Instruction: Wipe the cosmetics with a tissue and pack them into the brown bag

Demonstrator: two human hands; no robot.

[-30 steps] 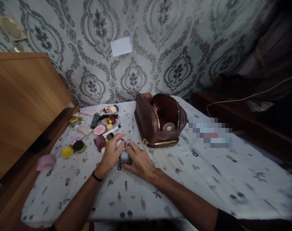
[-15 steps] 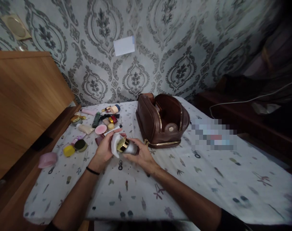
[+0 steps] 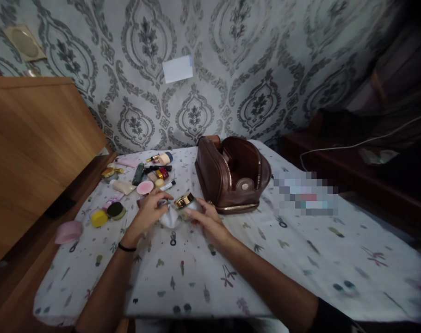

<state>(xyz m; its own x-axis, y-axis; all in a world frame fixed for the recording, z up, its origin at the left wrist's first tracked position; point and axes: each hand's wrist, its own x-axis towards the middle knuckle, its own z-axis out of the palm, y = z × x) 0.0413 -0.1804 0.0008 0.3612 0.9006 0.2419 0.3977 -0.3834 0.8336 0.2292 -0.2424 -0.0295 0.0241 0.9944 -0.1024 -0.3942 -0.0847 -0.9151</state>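
My right hand (image 3: 210,222) is closed around a small frosted jar (image 3: 191,208) with a shiny gold lid (image 3: 184,200), tilted toward the left. In my left hand (image 3: 151,210) a white cloth or tissue (image 3: 170,218) is pinched; it hangs below the fingers, beside the jar. Right behind my hands stands a brown leather cosmetic bag (image 3: 213,178), its zipped top gaping. Left of my left hand lie a pink round compact (image 3: 145,187), a dark-lidded jar (image 3: 116,210) and a yellow-lidded pot (image 3: 99,218).
More cosmetics cluster at the back left, among them a green tube (image 3: 139,174), a beige tube (image 3: 123,187) and a red-and-gold item (image 3: 162,173). A pink tub (image 3: 68,232) stands at the left edge. A wooden cabinet (image 3: 40,162) borders the left; a blurred-out item lies at right.
The white cloth has dropped lower and away from the jar, and my left hand has turned palm down. In my right hand the jar has tipped so its gold lid points more upward.
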